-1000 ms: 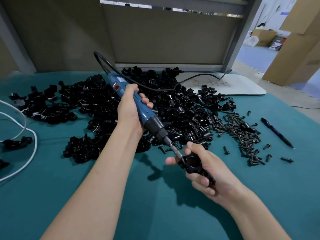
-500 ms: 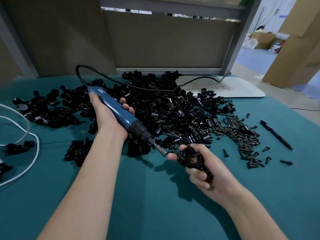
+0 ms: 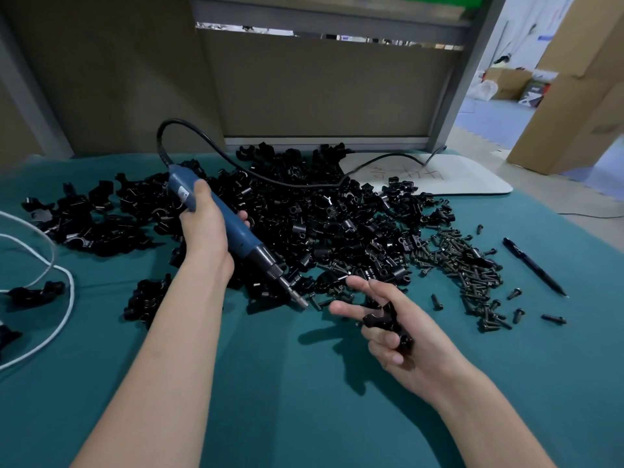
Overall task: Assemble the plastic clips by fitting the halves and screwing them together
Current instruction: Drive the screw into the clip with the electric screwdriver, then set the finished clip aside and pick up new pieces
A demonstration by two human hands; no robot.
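Two hands busy: your left hand [image 3: 206, 231] grips the screwdriver [image 3: 238, 228], your right hand [image 3: 405, 336] curls lower fingers round the clip [image 3: 385, 319] (thumb, forefinger free) above the desk [image 3: 304, 417]. Hold halves flush; grab one screw [image 3: 436, 301].

Black clip [image 3: 385, 318] sits in right hand [image 3: 422, 349]; blue screwdriver [image 3: 233, 228] tilts over heaped halves [image 3: 320, 224].

Nothing legible — faint scrawl on the white board [image 3: 472, 184], a blurred label on the screwdriver [image 3: 231, 225].
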